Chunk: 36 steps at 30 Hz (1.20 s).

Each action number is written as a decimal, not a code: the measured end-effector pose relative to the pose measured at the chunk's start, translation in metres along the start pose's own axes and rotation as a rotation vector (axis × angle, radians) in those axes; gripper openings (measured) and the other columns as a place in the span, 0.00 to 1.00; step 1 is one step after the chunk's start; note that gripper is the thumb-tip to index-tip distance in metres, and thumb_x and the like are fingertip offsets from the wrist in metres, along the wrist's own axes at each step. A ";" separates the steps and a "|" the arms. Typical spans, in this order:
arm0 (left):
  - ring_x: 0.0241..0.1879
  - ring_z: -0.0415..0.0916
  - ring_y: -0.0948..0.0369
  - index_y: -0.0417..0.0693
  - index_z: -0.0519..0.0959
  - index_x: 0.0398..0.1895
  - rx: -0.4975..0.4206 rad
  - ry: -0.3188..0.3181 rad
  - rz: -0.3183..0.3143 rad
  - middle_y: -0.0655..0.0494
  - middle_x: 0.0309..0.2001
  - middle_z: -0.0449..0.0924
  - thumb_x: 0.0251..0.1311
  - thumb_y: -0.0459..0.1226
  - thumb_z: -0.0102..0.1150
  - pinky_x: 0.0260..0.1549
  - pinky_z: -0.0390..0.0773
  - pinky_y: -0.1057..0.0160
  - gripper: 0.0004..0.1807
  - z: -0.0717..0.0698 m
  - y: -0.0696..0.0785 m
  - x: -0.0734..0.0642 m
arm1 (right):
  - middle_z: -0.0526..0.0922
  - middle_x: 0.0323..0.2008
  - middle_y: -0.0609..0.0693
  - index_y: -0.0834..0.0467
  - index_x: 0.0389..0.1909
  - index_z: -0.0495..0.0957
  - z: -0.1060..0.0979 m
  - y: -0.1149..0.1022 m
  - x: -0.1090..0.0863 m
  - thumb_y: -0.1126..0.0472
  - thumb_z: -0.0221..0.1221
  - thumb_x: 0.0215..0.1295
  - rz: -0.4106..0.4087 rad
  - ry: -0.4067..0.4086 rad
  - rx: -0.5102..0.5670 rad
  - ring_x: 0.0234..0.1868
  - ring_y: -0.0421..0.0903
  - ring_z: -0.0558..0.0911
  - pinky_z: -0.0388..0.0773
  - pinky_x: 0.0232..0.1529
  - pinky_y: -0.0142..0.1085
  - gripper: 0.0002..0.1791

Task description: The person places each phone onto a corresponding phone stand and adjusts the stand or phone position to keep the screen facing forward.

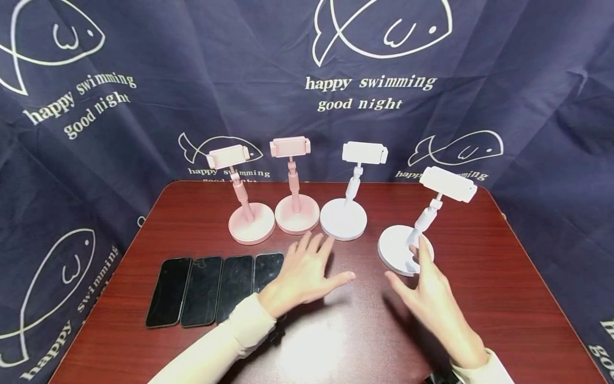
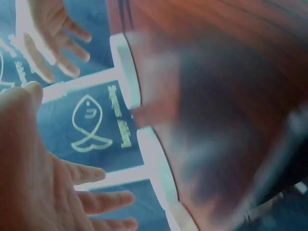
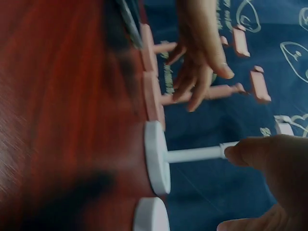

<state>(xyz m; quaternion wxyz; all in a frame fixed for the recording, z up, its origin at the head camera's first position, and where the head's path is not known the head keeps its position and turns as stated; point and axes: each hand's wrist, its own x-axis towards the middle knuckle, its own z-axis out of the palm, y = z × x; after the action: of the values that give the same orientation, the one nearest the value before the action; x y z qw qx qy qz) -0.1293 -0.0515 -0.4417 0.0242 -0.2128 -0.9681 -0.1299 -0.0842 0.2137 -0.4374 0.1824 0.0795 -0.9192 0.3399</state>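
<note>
My left hand (image 1: 304,272) is held above the table with its fingers spread and nothing in it. Its forearm covers part of the row of black smartphones (image 1: 201,290). Over at the right, my right hand (image 1: 434,290) has its thumb and fingers apart beside a white phone stand (image 1: 400,248), and its fingertips overlap that stand's round base in the head view; contact cannot be told. A second white phone stand (image 1: 342,218) is behind, between the two hands. In the right wrist view, the right thumb (image 3: 250,151) appears in front of a white pole.
Two pink phone stands (image 1: 251,224) (image 1: 297,213) stand upright at the back left of the red-brown table (image 1: 484,256). Behind the table hangs a dark blue curtain (image 1: 268,64) with white fish and lettering. A bright glare lies on the tabletop near the front.
</note>
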 end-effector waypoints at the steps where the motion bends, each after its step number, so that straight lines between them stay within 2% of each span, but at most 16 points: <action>1: 0.77 0.57 0.40 0.54 0.61 0.80 -0.003 0.001 -0.013 0.46 0.76 0.64 0.57 0.80 0.41 0.69 0.64 0.37 0.56 -0.002 -0.004 -0.002 | 0.78 0.61 0.72 0.66 0.78 0.52 0.002 -0.001 -0.002 0.62 0.75 0.54 -0.002 -0.019 0.004 0.60 0.67 0.81 0.72 0.57 0.60 0.56; 5: 0.81 0.48 0.40 0.55 0.57 0.82 -0.007 0.002 -0.056 0.43 0.82 0.50 0.56 0.79 0.44 0.74 0.54 0.35 0.58 -0.011 -0.018 -0.012 | 0.74 0.66 0.71 0.66 0.80 0.51 0.009 -0.008 -0.007 0.56 0.77 0.53 -0.025 -0.072 -0.029 0.64 0.66 0.77 0.71 0.60 0.61 0.59; 7: 0.81 0.44 0.40 0.55 0.55 0.83 -0.004 -0.005 -0.072 0.44 0.84 0.43 0.55 0.80 0.45 0.75 0.50 0.34 0.59 -0.016 -0.022 -0.016 | 0.73 0.67 0.71 0.66 0.79 0.52 0.013 -0.012 -0.009 0.54 0.78 0.51 -0.069 -0.076 -0.056 0.66 0.66 0.76 0.71 0.61 0.60 0.60; 9: 0.81 0.42 0.38 0.56 0.55 0.83 0.009 -0.001 -0.077 0.43 0.84 0.42 0.54 0.80 0.46 0.75 0.49 0.34 0.60 -0.020 -0.027 -0.019 | 0.72 0.68 0.69 0.65 0.80 0.53 0.018 -0.015 -0.011 0.52 0.79 0.48 -0.130 -0.078 -0.076 0.67 0.64 0.75 0.70 0.65 0.56 0.62; 12: 0.81 0.42 0.38 0.55 0.54 0.83 0.030 0.018 -0.079 0.43 0.83 0.48 0.54 0.80 0.46 0.75 0.51 0.34 0.60 -0.023 -0.035 -0.021 | 0.71 0.70 0.67 0.64 0.80 0.53 0.026 -0.019 -0.013 0.50 0.79 0.45 -0.223 -0.097 -0.093 0.68 0.62 0.74 0.68 0.69 0.50 0.65; 16: 0.81 0.44 0.38 0.54 0.55 0.83 0.005 0.038 -0.102 0.42 0.80 0.55 0.57 0.78 0.46 0.73 0.57 0.35 0.58 -0.024 -0.049 -0.021 | 0.70 0.72 0.64 0.65 0.80 0.54 0.038 -0.026 -0.017 0.47 0.80 0.45 -0.287 -0.169 -0.088 0.70 0.60 0.74 0.70 0.68 0.52 0.65; 20: 0.80 0.49 0.38 0.55 0.53 0.83 -0.053 0.048 -0.136 0.41 0.81 0.52 0.60 0.75 0.48 0.71 0.63 0.36 0.55 -0.025 -0.064 -0.020 | 0.70 0.73 0.62 0.65 0.79 0.55 0.049 -0.034 -0.021 0.43 0.78 0.48 -0.275 -0.266 -0.068 0.70 0.58 0.74 0.73 0.66 0.54 0.64; 23: 0.78 0.55 0.36 0.52 0.55 0.83 -0.075 0.053 -0.151 0.39 0.80 0.54 0.62 0.73 0.49 0.69 0.65 0.37 0.54 -0.026 -0.074 -0.021 | 0.69 0.73 0.62 0.65 0.79 0.55 0.057 -0.040 -0.021 0.42 0.76 0.51 -0.263 -0.330 -0.048 0.70 0.58 0.74 0.74 0.66 0.53 0.62; 26: 0.75 0.60 0.36 0.47 0.59 0.80 -0.078 0.057 -0.156 0.38 0.78 0.60 0.63 0.72 0.50 0.67 0.69 0.37 0.53 -0.026 -0.083 -0.022 | 0.70 0.72 0.62 0.66 0.79 0.55 0.064 -0.047 -0.019 0.41 0.75 0.53 -0.257 -0.384 -0.023 0.71 0.57 0.74 0.73 0.68 0.52 0.61; 29: 0.73 0.65 0.37 0.46 0.64 0.78 -0.067 0.052 -0.161 0.39 0.74 0.67 0.64 0.71 0.50 0.62 0.73 0.37 0.51 -0.026 -0.092 -0.022 | 0.73 0.70 0.61 0.65 0.79 0.54 0.071 -0.055 -0.018 0.41 0.75 0.54 -0.236 -0.442 0.014 0.71 0.54 0.75 0.73 0.68 0.50 0.61; 36: 0.63 0.76 0.43 0.45 0.72 0.72 -0.029 0.017 -0.152 0.42 0.64 0.77 0.70 0.62 0.53 0.55 0.78 0.39 0.39 -0.022 -0.110 -0.021 | 0.79 0.65 0.58 0.67 0.77 0.58 0.090 -0.078 -0.014 0.41 0.72 0.57 -0.195 -0.540 0.074 0.68 0.52 0.77 0.74 0.68 0.48 0.56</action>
<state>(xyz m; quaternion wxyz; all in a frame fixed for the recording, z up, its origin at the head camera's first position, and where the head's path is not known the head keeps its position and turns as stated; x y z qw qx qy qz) -0.1565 -0.1624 -0.4492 0.0193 -0.1380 -0.9792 -0.1473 -0.0757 0.0961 -0.4601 -0.0402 0.2616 -0.9095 0.3207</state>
